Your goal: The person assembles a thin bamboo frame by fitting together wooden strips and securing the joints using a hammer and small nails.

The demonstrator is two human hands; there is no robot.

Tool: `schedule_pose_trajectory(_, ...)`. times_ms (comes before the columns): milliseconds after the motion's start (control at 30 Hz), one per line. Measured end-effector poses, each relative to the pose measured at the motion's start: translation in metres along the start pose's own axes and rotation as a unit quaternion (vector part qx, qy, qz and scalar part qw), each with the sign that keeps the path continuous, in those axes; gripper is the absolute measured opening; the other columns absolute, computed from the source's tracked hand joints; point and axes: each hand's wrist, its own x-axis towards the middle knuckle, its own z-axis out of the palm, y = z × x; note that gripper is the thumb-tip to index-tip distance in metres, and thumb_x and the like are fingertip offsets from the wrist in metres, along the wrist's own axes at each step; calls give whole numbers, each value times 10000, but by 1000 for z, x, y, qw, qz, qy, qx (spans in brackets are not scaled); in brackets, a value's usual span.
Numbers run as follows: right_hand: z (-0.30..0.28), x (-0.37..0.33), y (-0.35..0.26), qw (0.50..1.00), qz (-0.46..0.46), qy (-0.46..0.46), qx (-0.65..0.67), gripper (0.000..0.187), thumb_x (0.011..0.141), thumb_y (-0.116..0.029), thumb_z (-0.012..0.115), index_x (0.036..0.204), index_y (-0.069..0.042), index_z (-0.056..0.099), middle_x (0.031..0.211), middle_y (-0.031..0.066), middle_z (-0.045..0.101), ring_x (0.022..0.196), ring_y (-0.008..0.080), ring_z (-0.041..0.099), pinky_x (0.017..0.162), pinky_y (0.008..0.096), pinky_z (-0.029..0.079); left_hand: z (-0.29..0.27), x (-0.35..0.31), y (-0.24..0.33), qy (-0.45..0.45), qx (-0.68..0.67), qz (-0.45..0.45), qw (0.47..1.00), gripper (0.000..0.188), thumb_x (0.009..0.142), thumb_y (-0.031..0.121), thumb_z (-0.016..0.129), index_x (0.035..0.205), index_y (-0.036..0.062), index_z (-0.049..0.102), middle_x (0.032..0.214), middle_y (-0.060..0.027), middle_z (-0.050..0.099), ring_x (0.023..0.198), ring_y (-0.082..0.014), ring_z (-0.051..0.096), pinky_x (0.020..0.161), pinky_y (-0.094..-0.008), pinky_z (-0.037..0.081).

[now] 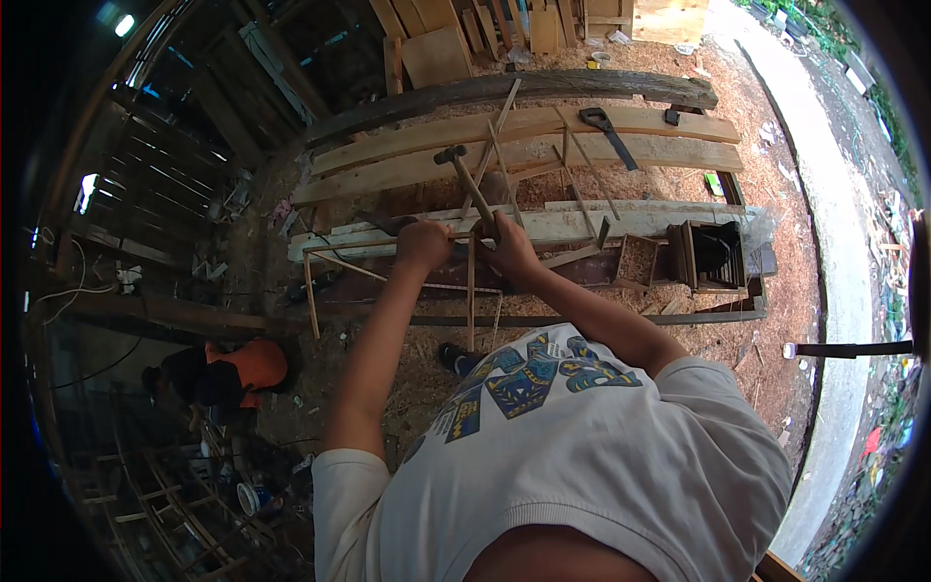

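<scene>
My right hand [509, 250] is closed round the wooden handle of a hammer [469, 184]. The hammer's dark head points up and away, tilted to the left. Just left of it, my left hand [424, 244] is closed on the top strip of a frame of thin wooden strips [471, 291]. The frame's slender legs hang down toward my body. Whether a nail sits between my left fingers is too small to tell. Beyond my hands, other thin strips joined into a frame [497, 145] lean across the planks.
Long planks [650, 150] lie across the bench, with a handsaw [611, 136] on them. At right stand a wooden crate [713, 257] with dark contents and a small wooden box frame [637, 260]. A person in orange [257, 369] bends at lower left. Wood shavings cover the ground.
</scene>
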Motion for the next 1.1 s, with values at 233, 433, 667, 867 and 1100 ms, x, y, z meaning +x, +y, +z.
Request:
schedule_pose_trajectory(233, -2, 2, -8, 1000, 3, 14, -22, 257, 840, -94, 770, 1017, -24, 595, 970, 193, 714, 966, 403, 705, 827, 458, 545, 2, 0, -1, -11, 1, 0, 1000, 460, 1044, 358, 514, 811, 51, 765, 803, -188, 737, 784, -388, 735, 718, -511, 585)
schedule_pose_trajectory(433, -5, 2, -13, 1000, 6, 8, -17, 255, 836, -110, 773, 1005, -28, 601, 951, 187, 726, 977, 400, 714, 826, 460, 548, 3, 1, -4, -21, 7, 9, 1000, 452, 1048, 355, 510, 819, 58, 763, 809, -195, 734, 798, -391, 734, 730, -518, 581)
schedule_pose_trajectory(667, -4, 3, -10, 999, -6, 18, -25, 267, 824, -101, 781, 1004, -27, 598, 951, 187, 729, 964, 394, 720, 813, 447, 555, 2, 2, 0, -22, -7, -18, 1000, 448, 1049, 343, 516, 810, 49, 757, 814, -183, 735, 798, -395, 730, 736, -517, 580)
schedule_pose_trajectory(867, -5, 5, -8, 1000, -2, 10, -28, 270, 823, -89, 782, 1004, -24, 592, 946, 177, 731, 953, 380, 728, 814, 436, 563, -4, 1, 2, -23, 2, -14, 1000, 427, 1044, 337, 530, 817, 62, 764, 814, -180, 739, 792, -387, 735, 732, -513, 584)
schedule_pose_trajectory(1100, -8, 5, -4, 1000, 0, -14, -13, 289, 828, -117, 796, 1015, -27, 595, 975, 175, 729, 988, 368, 724, 846, 430, 562, -3, 2, 2, -28, 0, -6, 1000, 423, 1038, 339, 542, 821, 54, 766, 810, -186, 740, 792, -382, 739, 744, -506, 592)
